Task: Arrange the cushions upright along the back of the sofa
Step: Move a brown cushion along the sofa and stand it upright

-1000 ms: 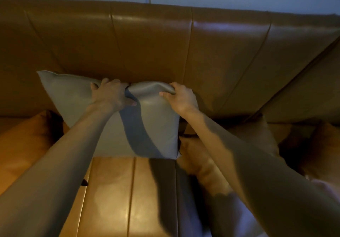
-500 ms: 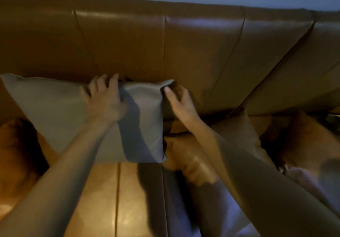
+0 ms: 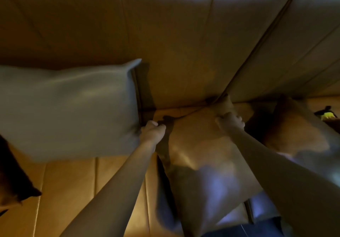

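A grey cushion (image 3: 68,107) stands upright against the brown leather sofa back (image 3: 184,43) at the left, with no hand on it. To its right a tan cushion (image 3: 200,154) lies flat on the seat. My left hand (image 3: 153,132) is closed on that cushion's far left corner. My right hand (image 3: 230,122) grips its far right corner near the crease of the sofa back. Another tan cushion (image 3: 294,131) lies further right, partly hidden by my right arm.
A dark cushion corner (image 3: 12,181) pokes in at the lower left edge. A small dark and yellow object (image 3: 326,115) sits at the right edge. The sofa seat (image 3: 73,190) shows below the grey cushion.
Both hands have let go of the grey cushion, which now stands against the sofa back, and have moved right onto the tan cushion's far corners. My view has shifted right and down.
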`<state>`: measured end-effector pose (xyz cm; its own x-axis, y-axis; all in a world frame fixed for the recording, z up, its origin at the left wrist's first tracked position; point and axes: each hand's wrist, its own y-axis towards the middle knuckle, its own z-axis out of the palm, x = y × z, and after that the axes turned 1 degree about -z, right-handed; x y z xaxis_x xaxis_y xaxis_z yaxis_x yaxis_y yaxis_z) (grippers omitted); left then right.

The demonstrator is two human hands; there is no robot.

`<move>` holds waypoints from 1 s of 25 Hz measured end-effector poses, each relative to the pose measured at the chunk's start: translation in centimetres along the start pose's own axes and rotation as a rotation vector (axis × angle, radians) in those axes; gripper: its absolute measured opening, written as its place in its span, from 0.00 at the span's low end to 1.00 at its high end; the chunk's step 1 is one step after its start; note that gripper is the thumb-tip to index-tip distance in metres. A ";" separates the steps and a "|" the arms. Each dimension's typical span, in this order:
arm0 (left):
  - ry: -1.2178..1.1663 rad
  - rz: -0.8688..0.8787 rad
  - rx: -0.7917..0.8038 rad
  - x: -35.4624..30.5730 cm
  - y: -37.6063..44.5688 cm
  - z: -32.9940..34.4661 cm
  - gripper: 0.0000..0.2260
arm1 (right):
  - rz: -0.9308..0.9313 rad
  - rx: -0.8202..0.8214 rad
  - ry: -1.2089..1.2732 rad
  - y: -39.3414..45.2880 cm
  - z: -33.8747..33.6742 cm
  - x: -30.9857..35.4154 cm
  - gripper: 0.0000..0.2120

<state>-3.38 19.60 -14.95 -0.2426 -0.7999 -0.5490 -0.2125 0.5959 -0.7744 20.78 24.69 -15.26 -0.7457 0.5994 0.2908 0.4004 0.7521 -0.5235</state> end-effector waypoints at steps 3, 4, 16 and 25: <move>-0.156 -0.160 -0.054 0.8 1.3 1.4 0.31 | 0.014 -0.021 -0.034 1.8 0.1 -1.1 0.42; -0.224 -0.178 -0.038 1.0 1.6 1.7 0.33 | 0.028 -0.001 -0.030 2.5 0.3 -1.5 0.47; -0.495 -0.305 -0.062 0.8 0.5 3.5 0.45 | 0.205 -0.010 0.162 3.8 -1.6 -3.2 0.47; -0.409 0.174 -0.224 -5.6 -2.2 2.2 0.33 | 0.092 -0.046 0.724 2.1 -7.0 -3.8 0.44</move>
<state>0.52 22.60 -10.92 0.0892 -0.6231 -0.7770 -0.4114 0.6874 -0.5985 28.16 25.94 -11.84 -0.1751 0.6794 0.7126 0.4781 0.6914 -0.5417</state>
